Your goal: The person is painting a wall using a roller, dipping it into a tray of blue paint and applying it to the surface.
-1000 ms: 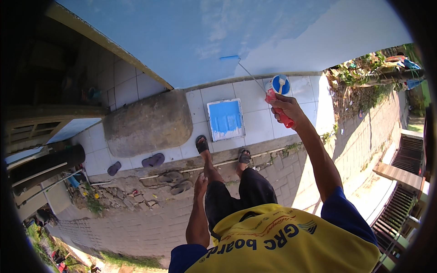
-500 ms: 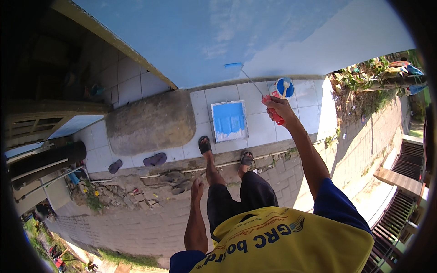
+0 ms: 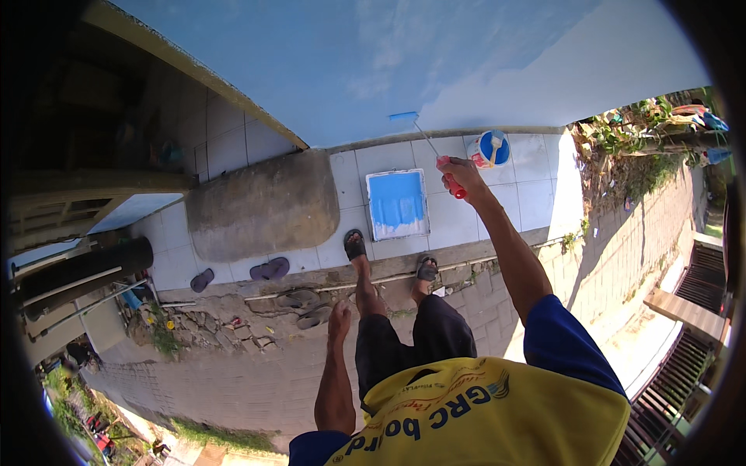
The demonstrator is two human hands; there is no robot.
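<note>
With twelve o'clock at the top of the view, the right hand (image 3: 460,177) was closed round the red grip of a paint roller (image 3: 457,189). The roller's wire frame (image 3: 426,138) ran from the fist toward eleven o'clock, and its blue roller cover (image 3: 403,116) lay nearly crosswise, its long axis from nine toward three o'clock. The cover showed in front of the light-blue wall (image 3: 326,78), near the wall's foot; whether it touched could not be told.

The paint tray (image 3: 426,203) sat on the white floor tiles (image 3: 452,217) at about eight o'clock from the right hand and six o'clock from the cover, apart from the wall. Its long axis ran roughly from twelve to six, with blue paint inside and a paler end toward six. The right hand was clearly the nearer of the two; the left hand (image 3: 339,314) hung by the left leg, at seven o'clock from the tray, with nothing visible in it, its fingers too indistinct to judge. The hands were well apart.

At one to two o'clock from the right hand stood the paint bucket (image 3: 478,153), a paintbrush (image 3: 496,149) across its mouth.
</note>
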